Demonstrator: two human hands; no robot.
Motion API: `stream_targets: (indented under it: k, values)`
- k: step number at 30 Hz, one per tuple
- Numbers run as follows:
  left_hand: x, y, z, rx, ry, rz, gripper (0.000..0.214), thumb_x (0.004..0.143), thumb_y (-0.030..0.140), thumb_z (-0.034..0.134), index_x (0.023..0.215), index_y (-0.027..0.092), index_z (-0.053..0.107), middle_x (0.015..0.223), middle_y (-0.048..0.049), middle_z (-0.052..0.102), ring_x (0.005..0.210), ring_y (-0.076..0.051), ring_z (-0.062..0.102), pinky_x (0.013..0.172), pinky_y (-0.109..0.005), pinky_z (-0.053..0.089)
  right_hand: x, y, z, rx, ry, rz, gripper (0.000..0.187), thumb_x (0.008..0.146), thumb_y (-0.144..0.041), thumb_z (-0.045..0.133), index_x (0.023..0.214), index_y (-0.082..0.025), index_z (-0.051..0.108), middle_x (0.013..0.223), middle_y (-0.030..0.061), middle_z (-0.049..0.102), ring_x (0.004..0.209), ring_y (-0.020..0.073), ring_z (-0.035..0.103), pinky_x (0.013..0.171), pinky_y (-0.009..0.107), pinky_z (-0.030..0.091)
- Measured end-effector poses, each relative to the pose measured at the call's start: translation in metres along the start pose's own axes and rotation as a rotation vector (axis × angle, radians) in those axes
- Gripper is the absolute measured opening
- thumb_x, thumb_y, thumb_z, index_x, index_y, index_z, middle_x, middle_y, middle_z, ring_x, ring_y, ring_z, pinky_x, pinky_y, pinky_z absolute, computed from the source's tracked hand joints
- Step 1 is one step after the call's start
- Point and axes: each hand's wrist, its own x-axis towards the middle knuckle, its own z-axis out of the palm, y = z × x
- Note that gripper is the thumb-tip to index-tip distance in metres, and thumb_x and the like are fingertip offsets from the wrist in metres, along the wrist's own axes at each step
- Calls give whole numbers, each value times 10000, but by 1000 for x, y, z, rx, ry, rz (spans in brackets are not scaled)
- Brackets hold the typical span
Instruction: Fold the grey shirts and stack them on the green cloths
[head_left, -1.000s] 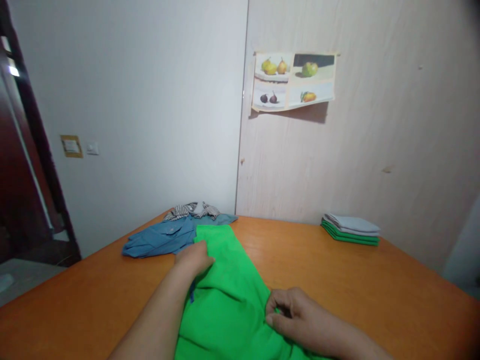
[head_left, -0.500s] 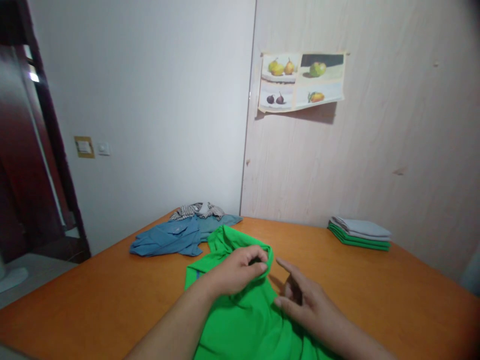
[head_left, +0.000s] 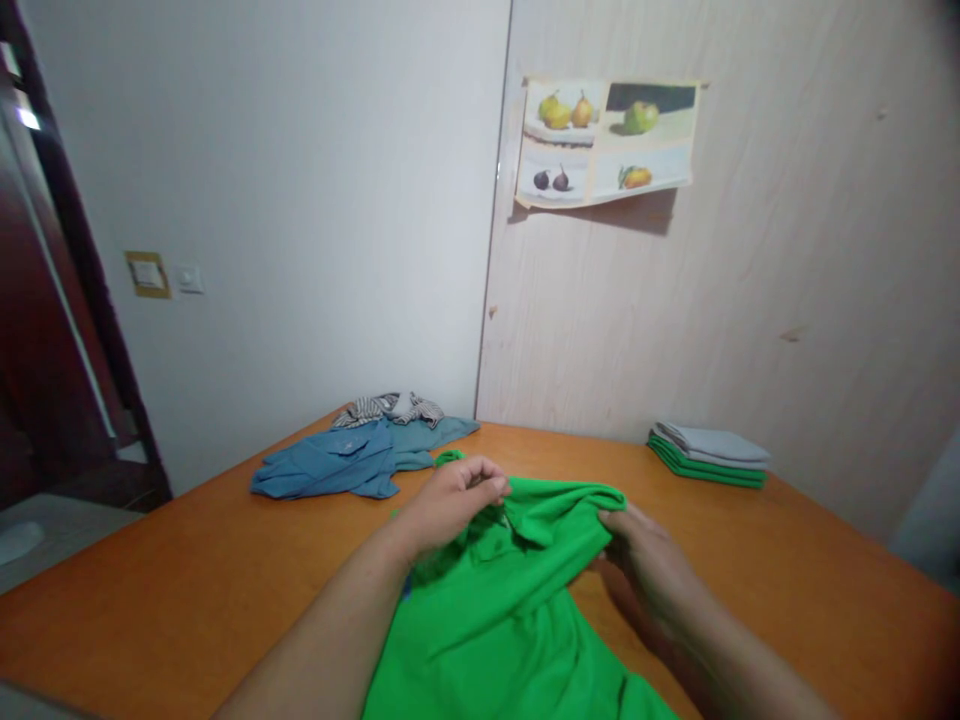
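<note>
A bright green polo shirt (head_left: 495, 620) lies in front of me on the orange wooden table (head_left: 787, 580). My left hand (head_left: 450, 500) pinches the shirt's top edge near the collar, fingers closed on the cloth. My right hand (head_left: 645, 550) grips the same top edge further right, its fingers curled into the fabric. Between the two hands the upper part of the shirt is bunched and raised off the table.
A blue shirt (head_left: 352, 460) lies spread at the table's far left, with a striped garment (head_left: 390, 407) behind it by the wall. A stack of folded grey and green clothes (head_left: 709, 453) sits far right. A fruit poster (head_left: 607, 140) hangs on the wall.
My left hand let go of the far hem and pulled back with the collar edge. My right hand went from open and flat to gripping the top edge at the right.
</note>
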Motion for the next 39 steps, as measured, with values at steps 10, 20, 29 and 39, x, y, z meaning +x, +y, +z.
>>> stream_targets:
  k: [10,20,29,39]
  values:
    - [-2,-36,-24,759,67,-188,155,694,351,712,664,222,630,609,9,580,576,-175,513,536,-262,275,30,11,-56,-81,513,27,269,730,-369,642,945,-218,583,817,30,664,740,215,642,688,347,530]
    - [-10,-21,-5,719,-194,-221,260,566,423,819,638,237,653,564,33,566,521,-172,498,495,-258,277,-7,-13,-8,-618,-34,-320,358,899,-484,562,1083,-206,694,1063,96,722,1001,252,648,916,396,494]
    - [-4,-15,10,1058,-263,-121,96,753,183,561,767,231,642,758,-10,670,708,-195,606,542,-262,292,-15,-14,-6,-995,-360,-200,494,874,-545,593,1240,-218,657,1209,112,685,1102,281,616,949,387,455]
    - [16,-33,-2,1186,221,-44,139,937,259,470,895,225,599,947,-67,666,836,-249,626,610,-303,351,-49,-41,15,-746,-825,-38,129,843,-312,638,878,-202,696,719,-55,565,683,102,495,602,185,356]
